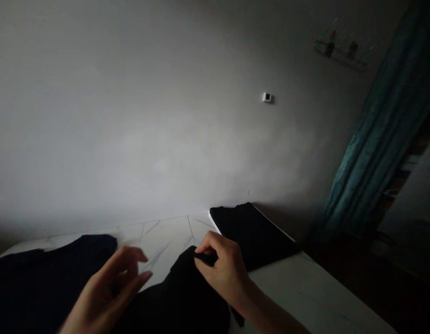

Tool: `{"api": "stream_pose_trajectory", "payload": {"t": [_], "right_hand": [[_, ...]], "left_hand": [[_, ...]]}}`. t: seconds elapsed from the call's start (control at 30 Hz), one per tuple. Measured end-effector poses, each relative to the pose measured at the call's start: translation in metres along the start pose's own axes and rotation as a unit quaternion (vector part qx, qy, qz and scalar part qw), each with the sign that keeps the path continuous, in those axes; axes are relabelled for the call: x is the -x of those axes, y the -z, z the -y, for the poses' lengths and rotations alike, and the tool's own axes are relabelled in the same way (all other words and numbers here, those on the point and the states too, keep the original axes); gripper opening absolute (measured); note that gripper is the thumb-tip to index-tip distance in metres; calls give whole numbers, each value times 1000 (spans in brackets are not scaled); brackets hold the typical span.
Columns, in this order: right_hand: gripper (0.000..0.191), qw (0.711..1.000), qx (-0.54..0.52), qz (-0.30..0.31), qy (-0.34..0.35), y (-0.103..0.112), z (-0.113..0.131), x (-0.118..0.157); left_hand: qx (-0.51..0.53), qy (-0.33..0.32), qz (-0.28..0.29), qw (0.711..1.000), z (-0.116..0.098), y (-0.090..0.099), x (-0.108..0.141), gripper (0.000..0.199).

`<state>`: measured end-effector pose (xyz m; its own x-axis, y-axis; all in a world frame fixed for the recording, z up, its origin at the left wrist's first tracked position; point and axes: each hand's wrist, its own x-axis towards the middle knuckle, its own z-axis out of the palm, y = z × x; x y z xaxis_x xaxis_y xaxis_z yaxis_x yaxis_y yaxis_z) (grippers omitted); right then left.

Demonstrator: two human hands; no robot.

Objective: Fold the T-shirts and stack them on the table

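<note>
A black cloth garment (180,297) is pinched at its upper edge by my right hand (223,266), thumb and fingertips together. Its lower part runs out of the frame, so I cannot tell its exact kind. My left hand (112,287) hovers just left of that edge with thumb and fingers apart, holding nothing. Behind the left hand lies a dark navy garment (51,278), spread on the white table (159,250). Beyond my right hand, a flat, folded black garment (253,234) rests near the wall on something with a thin white edge.
The marble-patterned table meets a pale wall (148,116) at the back. A small white device (266,97) and a wire-like shelf (342,51) are on that wall. To the right hangs a teal curtain (371,139). The table's right edge slopes toward a dark floor.
</note>
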<state>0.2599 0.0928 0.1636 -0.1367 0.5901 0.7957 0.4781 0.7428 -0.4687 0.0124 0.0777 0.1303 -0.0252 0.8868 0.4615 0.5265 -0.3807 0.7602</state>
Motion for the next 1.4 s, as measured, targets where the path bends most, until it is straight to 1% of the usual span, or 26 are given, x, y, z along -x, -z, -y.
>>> {"api": "stream_pose_trajectory", "payload": {"t": [0.1,0.13,0.2,0.27,0.3,0.4,0.43,0.47,0.53,0.6,0.67,0.77,0.87,0.97,1.03,1.07,1.2,1.27,1.33,1.4], "right_hand": [[15,999,-10,-12,-29,-10,15,7],[15,999,-16,-10,-33,-13,18,8],[14,999,-31,-3,-37,-15,23,9],[14,998,-38,11,-38,-15,24,9],[13,998,-35,21,-41,-15,24,9],[9,997,-7,51,-53,-16,22,7],[12,997,-4,59,-51,-17,21,7],[19,997,-8,67,-45,-17,19,7],[32,996,-34,75,-26,-18,17,6],[30,995,-64,73,-13,-19,15,7],[21,995,-78,60,-7,-19,13,7],[10,996,-77,44,-4,-19,11,8],[2,997,-65,27,-3,-17,11,9],[10,998,-61,8,-4,-16,12,9],[16,996,-84,10,-18,-16,13,8],[18,994,-99,18,-34,-17,13,7],[20,980,-136,76,-126,-19,14,7],[19,969,-153,114,-156,-19,13,7],[14,956,-180,154,-173,-19,12,7],[9,945,-205,177,-183,-18,7,5]], "left_hand": [[44,-32,65,996,-33,-24,-1,52],[50,-52,76,994,-41,-30,-4,49],[51,-85,77,992,-48,-36,-12,30],[54,-101,71,991,-47,-36,-18,12],[60,-105,77,990,-44,-33,-20,11],[71,-108,113,985,-32,-21,-22,16],[72,-108,120,984,-29,-17,-22,17],[72,-108,121,984,-26,-14,-22,18],[72,-114,108,985,-21,-10,-22,19],[74,-126,89,985,-18,-10,-22,20],[80,-137,75,985,-16,-12,-22,19],[98,-148,62,982,-15,-17,-21,16],[109,-144,48,982,-17,-20,-20,13],[110,-113,31,987,-20,-20,-18,12],[115,-91,27,989,-22,-20,-17,12],[120,-82,33,989,-23,-20,-18,12],[138,-64,102,983,-30,-19,-20,11],[134,-65,120,982,-31,-21,-21,11],[131,-66,115,983,-28,-24,-22,11],[136,-57,82,986,-22,-28,-22,11]]}}
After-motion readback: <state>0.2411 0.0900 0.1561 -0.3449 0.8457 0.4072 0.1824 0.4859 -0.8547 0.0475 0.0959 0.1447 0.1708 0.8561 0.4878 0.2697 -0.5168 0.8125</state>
